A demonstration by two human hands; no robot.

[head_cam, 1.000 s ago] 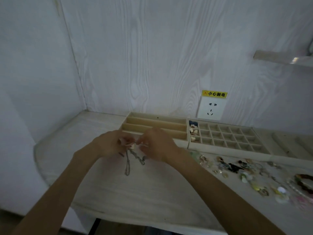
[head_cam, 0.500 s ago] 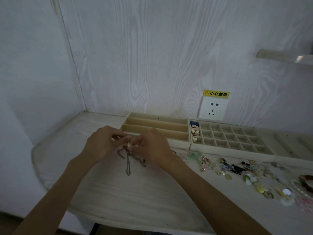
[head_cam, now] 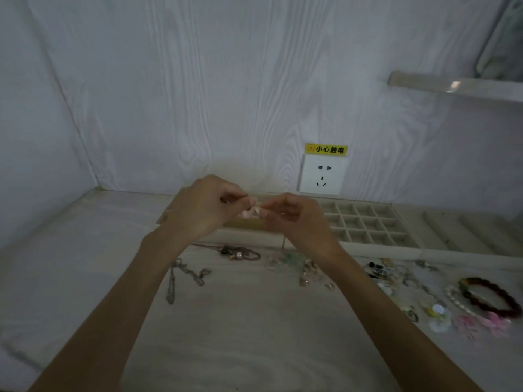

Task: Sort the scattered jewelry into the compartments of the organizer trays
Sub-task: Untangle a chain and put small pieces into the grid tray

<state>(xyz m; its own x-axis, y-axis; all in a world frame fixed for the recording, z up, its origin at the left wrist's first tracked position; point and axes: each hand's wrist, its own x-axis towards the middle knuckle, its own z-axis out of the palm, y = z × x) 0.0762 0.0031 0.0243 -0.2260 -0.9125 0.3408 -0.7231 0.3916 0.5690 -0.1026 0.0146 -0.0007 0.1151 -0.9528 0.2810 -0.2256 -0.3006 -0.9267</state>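
Both hands have lifted off the tabletop (head_cam: 85,278); the left hand (head_cam: 203,210) and right hand (head_cam: 294,219) each pinch one small pink charm (head_cam: 250,213) between them. It looks light, probably fragile; pinching its edges seems safest. Beneath the grip, chains (head_cam: 184,275) remain scattered.

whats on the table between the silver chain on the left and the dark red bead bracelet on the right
In the head view, between the silver chain and the dark red bracelet lie a brownish necklace, pale green pieces and small mixed trinkets.

We've got both arms fwd, left hand (head_cam: 202,212) & right hand (head_cam: 294,219) raised, fingertips pinching together btwn them.
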